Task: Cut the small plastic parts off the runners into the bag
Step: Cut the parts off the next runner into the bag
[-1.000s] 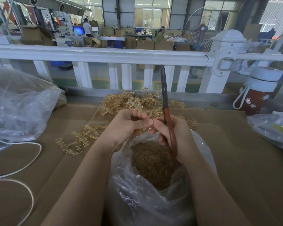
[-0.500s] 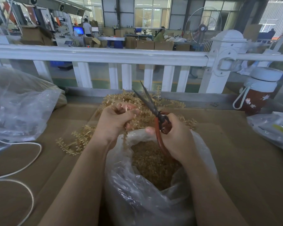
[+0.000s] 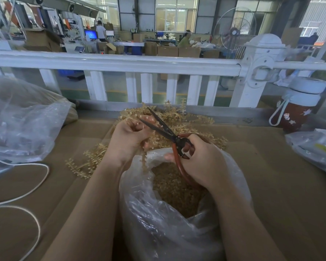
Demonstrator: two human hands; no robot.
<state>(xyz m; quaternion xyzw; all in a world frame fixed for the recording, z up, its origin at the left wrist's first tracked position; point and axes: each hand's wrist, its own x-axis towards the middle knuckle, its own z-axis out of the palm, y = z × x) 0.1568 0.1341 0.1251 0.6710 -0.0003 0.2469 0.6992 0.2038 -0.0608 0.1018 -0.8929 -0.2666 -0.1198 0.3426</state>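
Runners [image 3: 186, 121] of small tan plastic parts lie heaped on the cardboard-covered desk [image 3: 271, 166] just behind the clear bag [image 3: 158, 223], whose open mouth shows a mass of cut parts [image 3: 169, 185] inside. One runner strip [image 3: 143, 161] is pinched in the curled grip of the left hand [image 3: 128, 140] and hangs over the bag's mouth. The right hand [image 3: 201, 162] has its fingers wrapped round the red handles of the scissors [image 3: 169, 136], whose dark blades stand spread apart beside the left fingers.
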